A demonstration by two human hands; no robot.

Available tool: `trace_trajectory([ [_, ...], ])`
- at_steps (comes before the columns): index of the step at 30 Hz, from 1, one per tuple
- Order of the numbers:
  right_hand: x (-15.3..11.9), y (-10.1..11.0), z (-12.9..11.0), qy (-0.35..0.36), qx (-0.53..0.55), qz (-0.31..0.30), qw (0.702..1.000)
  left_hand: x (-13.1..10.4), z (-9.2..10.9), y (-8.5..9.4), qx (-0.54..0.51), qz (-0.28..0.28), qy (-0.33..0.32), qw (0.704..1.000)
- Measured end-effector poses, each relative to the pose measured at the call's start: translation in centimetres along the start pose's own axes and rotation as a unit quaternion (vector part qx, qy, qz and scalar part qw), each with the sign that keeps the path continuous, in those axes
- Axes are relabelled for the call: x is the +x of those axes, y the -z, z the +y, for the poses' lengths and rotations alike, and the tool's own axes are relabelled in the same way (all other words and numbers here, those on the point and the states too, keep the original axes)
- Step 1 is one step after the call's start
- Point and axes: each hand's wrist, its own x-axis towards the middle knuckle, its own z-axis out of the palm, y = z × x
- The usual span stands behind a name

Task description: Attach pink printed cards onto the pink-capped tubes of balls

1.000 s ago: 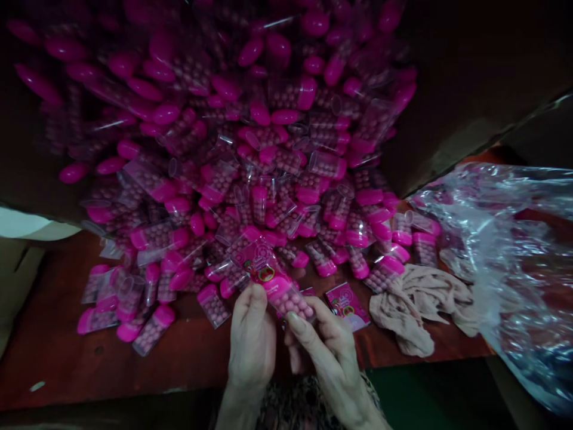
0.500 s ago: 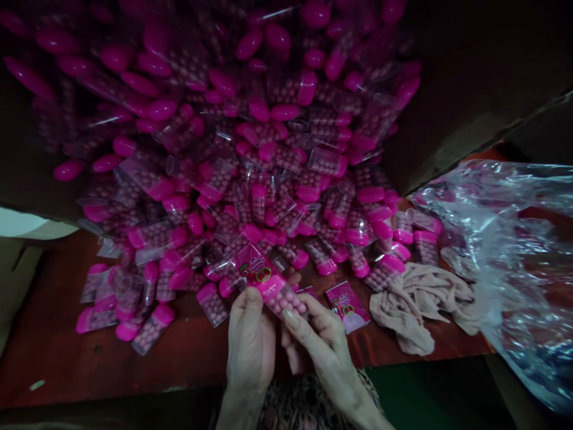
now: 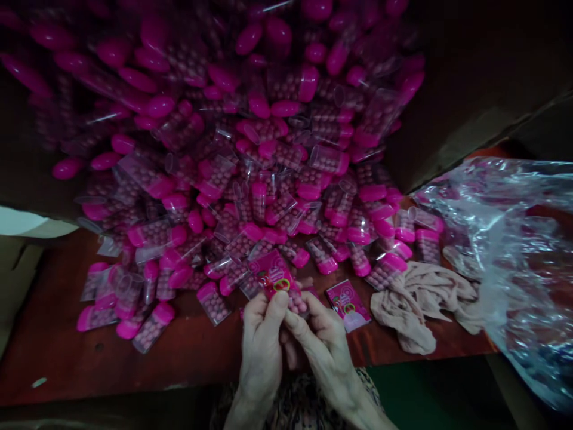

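Your left hand point(image 3: 264, 343) and right hand point(image 3: 324, 340) are drawn close together, thumbs nearly meeting, both pinching one clear container point(image 3: 299, 301) of pink balls with a pink printed label point(image 3: 274, 273) on its upper face. You hold it centrally, above the near part of the red-brown table point(image 3: 188, 349), between its front edge and the pile of pink-capped containers point(image 3: 329, 160). The bare board beside your left hand gives you open room toward the table's front-left; to your right, a loose printed card point(image 3: 348, 306) and a crumpled beige cloth point(image 3: 416, 301) take up the space, and the pile closes in just beyond the label.

The container's long axis slants: the labelled end points away from you and leftward, the ball-filled end back toward your right fingers. Your thumbs cover part of that near end, and your curled fingertips beneath are hard to make out. Another pink piece peeks out behind your right fingers, mostly hidden. Farther out, the pile's back sinks into shadow and is cut off at the top, while clear plastic sheeting point(image 3: 514, 269) runs out of view at the right.
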Motion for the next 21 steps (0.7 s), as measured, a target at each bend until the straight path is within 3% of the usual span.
trace_trajectory([
  [5,0.2,0.5,-0.3,-0.034,0.034,0.002,0.999,0.3,0.7,0.5,0.041,-0.125,0.038,0.991],
  [9,0.6,0.3,-0.6,-0.076,0.113,0.023,0.99,0.4,0.6,0.6,0.029,-0.18,0.035,0.983],
  [21,1.2,-0.1,0.1,-0.095,0.152,0.038,0.983,0.3,-0.3,0.8,0.034,-0.161,0.034,0.986],
])
